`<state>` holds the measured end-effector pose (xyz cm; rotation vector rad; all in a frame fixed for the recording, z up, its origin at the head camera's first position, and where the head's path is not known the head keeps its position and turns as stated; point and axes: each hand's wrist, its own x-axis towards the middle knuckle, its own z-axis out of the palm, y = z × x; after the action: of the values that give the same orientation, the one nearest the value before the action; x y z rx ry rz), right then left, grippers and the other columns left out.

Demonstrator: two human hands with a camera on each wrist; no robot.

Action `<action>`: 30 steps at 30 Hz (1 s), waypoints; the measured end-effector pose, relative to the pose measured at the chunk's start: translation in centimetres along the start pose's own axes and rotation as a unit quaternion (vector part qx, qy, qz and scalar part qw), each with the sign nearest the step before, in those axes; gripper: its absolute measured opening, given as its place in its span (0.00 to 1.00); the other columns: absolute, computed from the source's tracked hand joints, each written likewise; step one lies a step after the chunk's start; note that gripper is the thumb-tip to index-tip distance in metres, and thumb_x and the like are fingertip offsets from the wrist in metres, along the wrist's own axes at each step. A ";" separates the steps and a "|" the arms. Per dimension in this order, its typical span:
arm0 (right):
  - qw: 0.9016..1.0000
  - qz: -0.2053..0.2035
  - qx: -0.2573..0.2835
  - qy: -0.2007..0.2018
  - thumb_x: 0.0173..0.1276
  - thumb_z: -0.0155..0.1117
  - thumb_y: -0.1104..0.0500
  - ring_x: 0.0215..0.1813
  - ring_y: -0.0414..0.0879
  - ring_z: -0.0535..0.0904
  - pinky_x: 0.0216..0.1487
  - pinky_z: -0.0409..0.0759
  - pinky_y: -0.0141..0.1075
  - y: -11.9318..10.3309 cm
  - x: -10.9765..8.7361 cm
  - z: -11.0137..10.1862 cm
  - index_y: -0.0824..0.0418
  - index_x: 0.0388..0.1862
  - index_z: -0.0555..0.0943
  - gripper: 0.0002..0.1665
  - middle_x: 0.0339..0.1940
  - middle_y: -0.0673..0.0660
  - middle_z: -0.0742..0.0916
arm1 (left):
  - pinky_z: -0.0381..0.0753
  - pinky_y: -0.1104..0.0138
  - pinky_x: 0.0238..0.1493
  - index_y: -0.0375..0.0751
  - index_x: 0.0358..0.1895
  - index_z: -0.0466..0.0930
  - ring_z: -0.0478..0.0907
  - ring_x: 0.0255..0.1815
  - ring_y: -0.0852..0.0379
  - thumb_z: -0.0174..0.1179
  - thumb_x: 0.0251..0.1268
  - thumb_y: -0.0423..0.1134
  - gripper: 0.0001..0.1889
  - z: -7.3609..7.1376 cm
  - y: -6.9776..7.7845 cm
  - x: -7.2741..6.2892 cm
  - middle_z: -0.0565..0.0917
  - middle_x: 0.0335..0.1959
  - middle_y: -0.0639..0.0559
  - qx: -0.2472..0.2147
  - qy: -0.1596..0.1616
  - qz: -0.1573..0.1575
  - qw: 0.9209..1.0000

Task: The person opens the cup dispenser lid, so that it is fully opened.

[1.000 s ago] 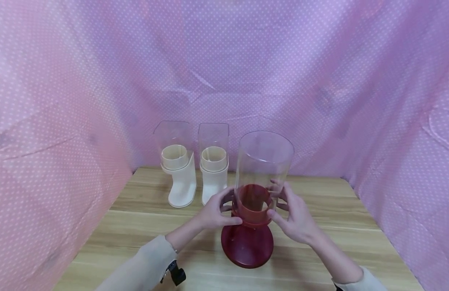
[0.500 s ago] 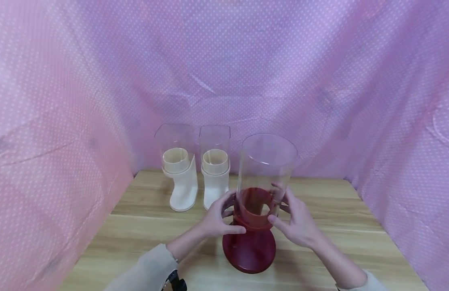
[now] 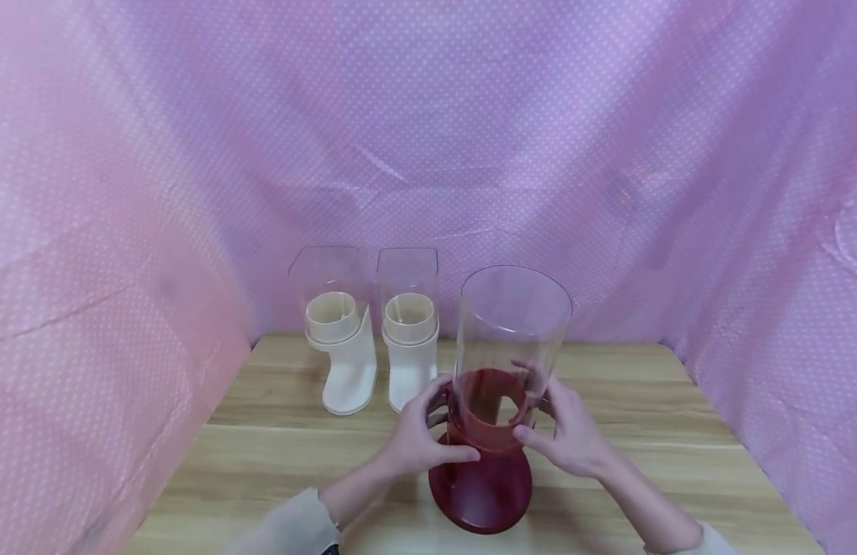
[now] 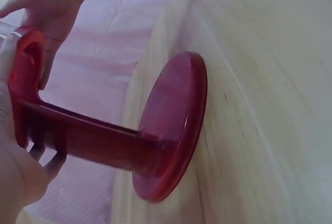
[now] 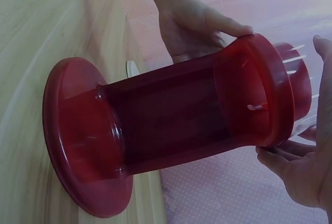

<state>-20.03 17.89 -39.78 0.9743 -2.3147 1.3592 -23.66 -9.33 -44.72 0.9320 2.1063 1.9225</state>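
Observation:
In the head view, a red dispenser stand with a round foot, a column and a ring on top stands on the table. A clear cylinder rises upright from its ring. My left hand grips the ring's left side, thumb across the front and fingers behind. On the right side my right hand curls round the cylinder's lower end, thumb near the ring's edge. The red column and foot show in the left wrist view. From the right wrist, the ring appears between both hands.
Two white stands, a left one and a right one, stand behind and left of the red one, each with a clear container on top. The wooden table is bordered by a pink dotted cloth.
The whole scene sits a little lower in the head view. My left thumb has slid slightly right and down along the ring's front. Both hands keep their hold.

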 end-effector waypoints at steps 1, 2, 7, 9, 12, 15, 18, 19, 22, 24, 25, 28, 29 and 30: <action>1.000 -0.002 0.002 -0.001 0.61 0.75 0.67 0.39 0.40 0.88 0.59 0.88 0.37 0.1 0.0 -0.1 0.63 0.79 0.65 0.49 0.61 0.64 0.86 | 0.84 0.62 0.68 0.50 0.80 0.63 0.78 0.70 0.52 0.87 0.48 0.49 0.55 0.0 -0.1 0.0 0.80 0.69 0.50 0.003 -0.002 0.006 1.000; 1.000 -0.001 0.001 0.000 0.60 0.76 0.67 0.41 0.40 0.88 0.60 0.88 0.36 0.1 0.0 -0.2 0.63 0.79 0.65 0.49 0.62 0.64 0.86 | 0.83 0.62 0.69 0.48 0.81 0.62 0.77 0.72 0.51 0.86 0.48 0.50 0.56 -0.1 -0.2 0.2 0.79 0.71 0.49 0.001 -0.008 0.014 1.000; 1.000 0.018 -0.013 0.001 0.59 0.78 0.65 0.42 0.39 0.89 0.63 0.86 0.37 0.0 -0.4 -0.6 0.60 0.80 0.66 0.51 0.66 0.63 0.85 | 0.82 0.62 0.70 0.41 0.81 0.61 0.78 0.70 0.54 0.84 0.52 0.52 0.55 -0.7 -0.9 1.5 0.77 0.72 0.40 -0.030 -0.066 0.039 0.997; 0.999 0.024 -0.022 0.002 0.59 0.79 0.65 0.45 0.39 0.89 0.63 0.87 0.38 -0.1 -0.6 -0.6 0.60 0.79 0.66 0.51 0.66 0.62 0.85 | 0.84 0.63 0.68 0.40 0.79 0.64 0.81 0.67 0.57 0.84 0.53 0.50 0.52 -0.7 -1.1 1.9 0.78 0.69 0.37 -0.037 -0.083 0.040 0.995; 0.999 0.031 -0.034 0.007 0.58 0.80 0.65 0.50 0.39 0.88 0.63 0.87 0.40 -0.1 -0.7 -0.6 0.60 0.79 0.67 0.51 0.67 0.62 0.85 | 0.85 0.62 0.66 0.39 0.76 0.66 0.82 0.63 0.61 0.84 0.52 0.50 0.50 -0.6 -1.1 2.2 0.79 0.66 0.35 -0.041 -0.092 0.036 0.994; 0.999 0.027 -0.036 0.006 0.59 0.80 0.65 0.49 0.38 0.88 0.62 0.88 0.39 0.0 -0.6 -0.5 0.62 0.79 0.67 0.51 0.68 0.62 0.85 | 0.86 0.61 0.65 0.39 0.77 0.66 0.82 0.62 0.61 0.85 0.51 0.50 0.52 -0.5 -1.0 2.1 0.79 0.67 0.35 -0.049 -0.086 0.036 0.994; 1.000 0.018 -0.023 0.000 0.59 0.79 0.66 0.45 0.38 0.88 0.61 0.88 0.37 0.3 -0.5 -0.4 0.63 0.80 0.66 0.51 0.68 0.63 0.84 | 0.87 0.62 0.64 0.40 0.77 0.66 0.82 0.62 0.61 0.85 0.50 0.50 0.52 -0.4 -1.1 1.9 0.79 0.66 0.36 -0.049 -0.075 0.034 0.995; 1.000 0.017 -0.017 -0.003 0.59 0.79 0.66 0.43 0.38 0.89 0.60 0.88 0.37 0.4 -0.4 -0.3 0.63 0.80 0.66 0.51 0.69 0.64 0.84 | 0.87 0.62 0.64 0.40 0.77 0.66 0.82 0.61 0.60 0.86 0.50 0.50 0.52 -0.4 -1.1 1.8 0.80 0.66 0.36 -0.047 -0.070 0.033 0.996; 1.000 0.010 -0.001 -0.009 0.60 0.77 0.66 0.41 0.39 0.89 0.58 0.89 0.38 0.6 0.0 -0.3 0.62 0.82 0.64 0.52 0.70 0.64 0.83 | 0.86 0.63 0.64 0.41 0.77 0.66 0.82 0.61 0.61 0.86 0.49 0.50 0.53 -0.6 -1.0 1.7 0.80 0.66 0.37 -0.041 -0.054 0.029 0.997; 1.000 0.002 0.003 -0.007 0.60 0.77 0.65 0.43 0.40 0.89 0.59 0.89 0.39 0.7 0.2 -0.4 0.61 0.82 0.63 0.53 0.70 0.65 0.82 | 0.85 0.65 0.65 0.39 0.79 0.63 0.81 0.62 0.63 0.86 0.47 0.53 0.57 -0.7 -0.9 1.8 0.79 0.68 0.36 -0.039 -0.047 0.031 0.998; 1.000 -0.001 0.002 -0.005 0.59 0.77 0.65 0.48 0.41 0.89 0.60 0.88 0.38 0.7 0.3 -0.5 0.61 0.82 0.63 0.53 0.71 0.65 0.82 | 0.85 0.65 0.66 0.37 0.80 0.61 0.80 0.63 0.65 0.86 0.47 0.54 0.60 -0.7 -0.9 1.8 0.77 0.70 0.35 -0.039 -0.047 0.030 0.998; 1.000 -0.001 0.000 0.003 0.58 0.78 0.64 0.61 0.44 0.87 0.64 0.86 0.35 0.6 0.3 -0.6 0.58 0.81 0.65 0.53 0.71 0.64 0.82 | 0.83 0.66 0.67 0.36 0.83 0.56 0.79 0.66 0.66 0.86 0.46 0.58 0.65 -0.8 -0.8 2.0 0.74 0.74 0.35 -0.034 -0.057 0.035 0.997; 1.000 0.000 -0.002 0.005 0.57 0.79 0.64 0.64 0.45 0.85 0.65 0.85 0.34 0.5 0.2 -0.6 0.58 0.81 0.65 0.53 0.71 0.64 0.83 | 0.83 0.67 0.66 0.37 0.83 0.57 0.79 0.65 0.65 0.85 0.46 0.59 0.64 -0.8 -0.8 2.0 0.75 0.74 0.35 -0.030 -0.059 0.036 0.997; 1.000 0.004 -0.003 0.005 0.57 0.80 0.63 0.66 0.46 0.84 0.66 0.85 0.34 0.4 0.2 -0.6 0.57 0.80 0.66 0.53 0.70 0.62 0.83 | 0.84 0.66 0.66 0.38 0.83 0.59 0.80 0.64 0.64 0.85 0.46 0.60 0.63 -0.7 -0.8 2.0 0.76 0.72 0.36 -0.026 -0.063 0.038 0.997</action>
<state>-20.45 18.43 -39.65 0.9556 -2.3156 1.3563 -25.89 -8.87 -44.79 1.1059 1.9688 1.8903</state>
